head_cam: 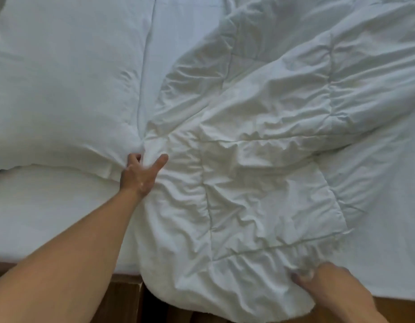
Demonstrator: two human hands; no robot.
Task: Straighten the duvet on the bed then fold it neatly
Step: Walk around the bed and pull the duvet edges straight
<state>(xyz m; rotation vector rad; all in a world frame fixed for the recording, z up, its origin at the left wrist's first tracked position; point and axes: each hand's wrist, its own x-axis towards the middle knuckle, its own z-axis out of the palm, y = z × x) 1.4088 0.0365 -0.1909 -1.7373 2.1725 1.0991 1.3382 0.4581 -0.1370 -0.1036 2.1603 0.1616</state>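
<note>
Gripping the duvet (260, 171): left hand (141, 177) beside the pillow (61, 89), right hand (323, 280) seemingly at its edge.

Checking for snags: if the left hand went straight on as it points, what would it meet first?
Likely the bunched fold of the crumpled white quilted duvet that the left hand grips, right beside the plump white pillow.

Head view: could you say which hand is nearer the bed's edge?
The right hand, gripping the duvet at the bed edge; the left hand reaches farther in.
</note>
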